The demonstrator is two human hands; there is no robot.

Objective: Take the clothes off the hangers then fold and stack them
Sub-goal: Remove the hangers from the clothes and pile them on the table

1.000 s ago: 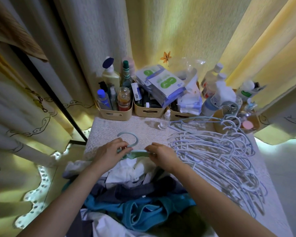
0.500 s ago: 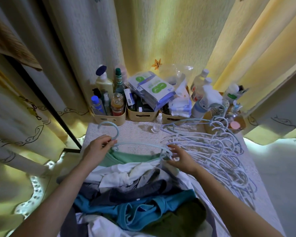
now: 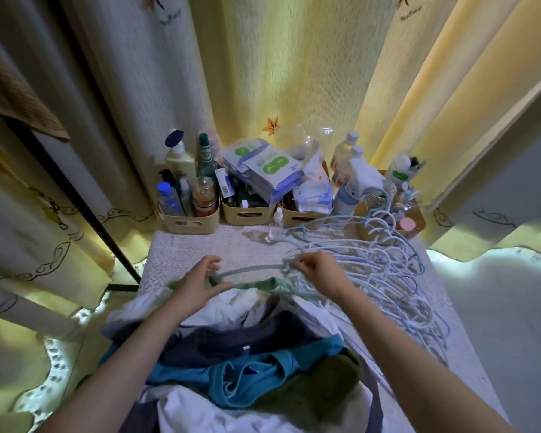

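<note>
We stand at the near end of the table (image 3: 181, 251), and the heap of clothes (image 3: 250, 354) lies right under our forearms. It is made up of white, dark navy, teal and olive pieces tumbled together.

At the far edge of the heap, our left hand (image 3: 200, 282) has its thumb and curled fingers closed on the rim of the green garment (image 3: 264, 282), at the spot where one end of the pale blue hanger (image 3: 250, 270) comes out of the cloth. The hanger arcs from there to our right hand (image 3: 320, 271), also just beyond the heap and toward its right side. That hand pinches the other end of the hanger between bent fingertips. The green garment lies flat on the heap's far edge, directly under the hanger's curve. We cannot tell whether any of it is on the hanger.

To the right of the heap, a stack of empty hangers (image 3: 384, 276) spreads over the lace cloth, hooks pointing away from us. Our right hand is touching its nearest wires.

Beyond the heap, at the back of the table, a row of beige baskets (image 3: 188, 221) holds bottles and packets. A small clear spray bottle (image 3: 275, 228) stands just in front of them. Yellow curtains (image 3: 294, 73) hang behind the baskets.
</note>
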